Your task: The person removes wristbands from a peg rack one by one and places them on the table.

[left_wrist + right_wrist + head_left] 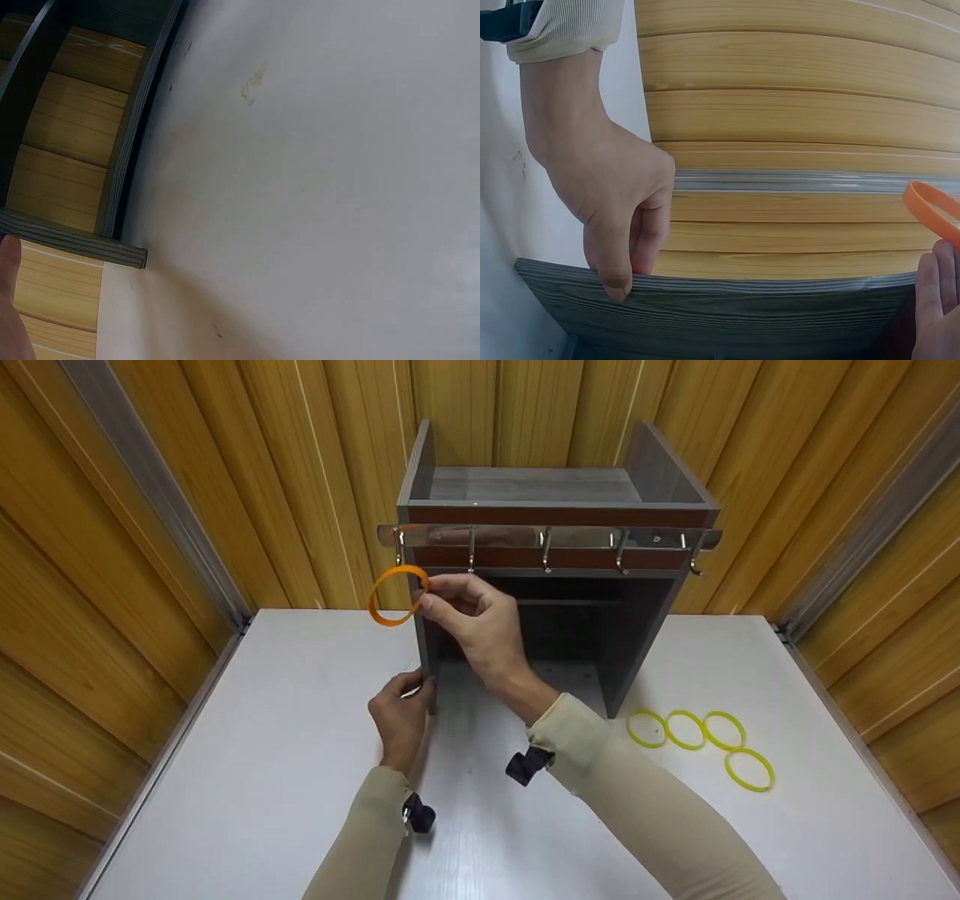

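Observation:
My right hand (pixel 487 634) pinches an orange wristband (pixel 388 622) between thumb and fingertips, in front of the left end of a metal hook rail (pixel 510 537). The band (pixel 928 216) hangs in the air near the leftmost hook (pixel 398 549). Lower down, my left hand (pixel 403 716) grips the front edge of the left side panel (pixel 727 300) of a grey wooden cabinet; the right wrist view shows the thumb on one face and the fingers behind. Only a finger of that hand (pixel 11 300) enters the left wrist view.
Several yellow bands (pixel 628 727) lie on the white table (pixel 247 750), right of the cabinet's right side panel (pixel 645 645). The rail with several hooks spans the cabinet's front. Wood-patterned walls (pixel 322 472) close in the back and both sides.

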Action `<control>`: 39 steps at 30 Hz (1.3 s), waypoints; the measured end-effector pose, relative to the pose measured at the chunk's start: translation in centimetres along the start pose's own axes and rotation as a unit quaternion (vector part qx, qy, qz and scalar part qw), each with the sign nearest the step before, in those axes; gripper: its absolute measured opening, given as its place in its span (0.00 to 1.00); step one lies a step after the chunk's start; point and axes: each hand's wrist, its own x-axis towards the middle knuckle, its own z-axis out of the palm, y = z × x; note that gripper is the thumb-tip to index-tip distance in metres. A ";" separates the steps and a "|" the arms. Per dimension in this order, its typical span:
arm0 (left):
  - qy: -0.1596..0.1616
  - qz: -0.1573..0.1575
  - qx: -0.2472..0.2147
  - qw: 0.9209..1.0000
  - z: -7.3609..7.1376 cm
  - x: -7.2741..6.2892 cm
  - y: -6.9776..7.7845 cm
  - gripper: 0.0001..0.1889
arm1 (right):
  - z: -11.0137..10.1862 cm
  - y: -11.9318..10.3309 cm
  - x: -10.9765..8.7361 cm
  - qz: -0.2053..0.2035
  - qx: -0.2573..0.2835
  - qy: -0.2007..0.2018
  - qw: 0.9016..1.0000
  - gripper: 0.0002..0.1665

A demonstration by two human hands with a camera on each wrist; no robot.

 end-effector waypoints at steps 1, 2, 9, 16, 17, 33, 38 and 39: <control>0.000 0.001 -0.002 1.000 0.0 0.0 0.0 0.08 | -0.1 -0.1 -0.1 -0.002 -0.001 0.000 1.000 0.14; -0.001 0.002 -0.005 1.000 -0.1 0.0 0.0 0.08 | -0.2 -0.1 -0.2 -0.003 -0.001 -0.001 1.000 0.14; -0.008 -0.020 -0.010 1.000 -0.3 0.0 0.5 0.08 | -1.3 -0.6 -1.1 -0.021 0.002 -0.008 1.000 0.12; -0.014 -0.031 -0.006 0.999 -0.3 -0.1 0.4 0.08 | -3.0 -0.8 -2.3 -0.025 -0.004 -0.010 1.000 0.12; -0.013 -0.030 -0.005 0.999 -0.3 -0.1 0.4 0.08 | -3.3 -0.8 -2.4 -0.024 -0.007 -0.007 1.000 0.12; -0.003 -0.012 -0.019 1.000 -0.4 0.1 0.0 0.08 | -7.7 -1.0 -4.1 -0.021 -0.024 0.035 0.999 0.12; -0.003 -0.030 -0.033 0.999 -0.4 0.1 -0.1 0.08 | -8.8 -1.1 -4.5 -0.014 -0.011 0.053 0.998 0.12; -0.003 -0.034 -0.035 0.999 -0.4 0.1 -0.2 0.08 | -9.0 -1.1 -4.6 -0.013 -0.008 0.055 0.998 0.12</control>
